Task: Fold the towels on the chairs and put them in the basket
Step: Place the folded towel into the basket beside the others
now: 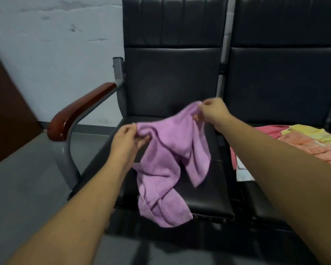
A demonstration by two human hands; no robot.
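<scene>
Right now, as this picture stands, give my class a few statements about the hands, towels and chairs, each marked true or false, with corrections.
1. The left hand and the right hand both pinch the purple towel. True.
2. The purple towel is neatly folded. False: it hangs crumpled from both hands.
3. Other towels lie on the right chair. True.
4. The armrest is blue. False: it is reddish-brown.
</scene>
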